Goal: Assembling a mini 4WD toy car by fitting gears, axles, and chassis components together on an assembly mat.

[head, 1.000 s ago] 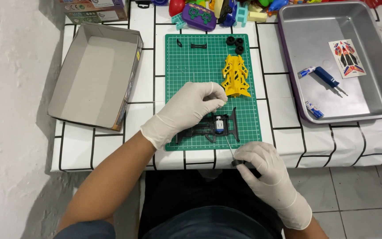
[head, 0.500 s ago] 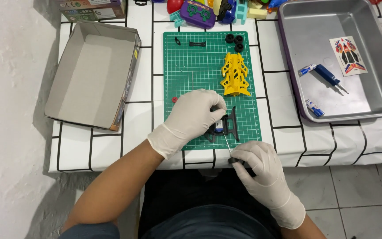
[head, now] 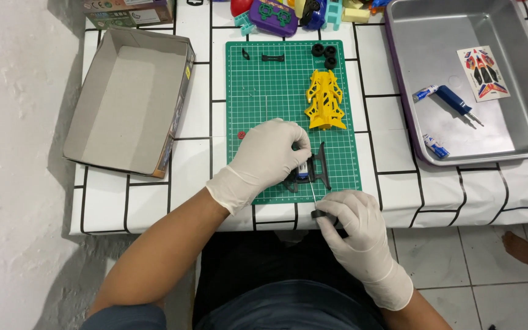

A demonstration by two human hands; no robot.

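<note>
An open cardboard box [head: 126, 101] is seen well to the left of the gloved left hand [head: 267, 159], which is closed down on a black toy car frame [head: 313, 170] lying on the green cutting mat [head: 276, 91]. Just to its right and nearer the body, a small black wheel on a thin rod [head: 316, 208] is pinched by the right hand [head: 352, 223]. Assembly is judged partly done: the yellow car shell [head: 325, 99] and spare black tyres [head: 325, 54] beyond the hands remain unfitted.

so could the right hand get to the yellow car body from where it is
Probably yes. The right hand sits at the mat's near edge, pinching a small black part, and the yellow car body lies farther up the green mat. Only the black chassis under the left hand lies between; the fingers are occupied, though.
</note>
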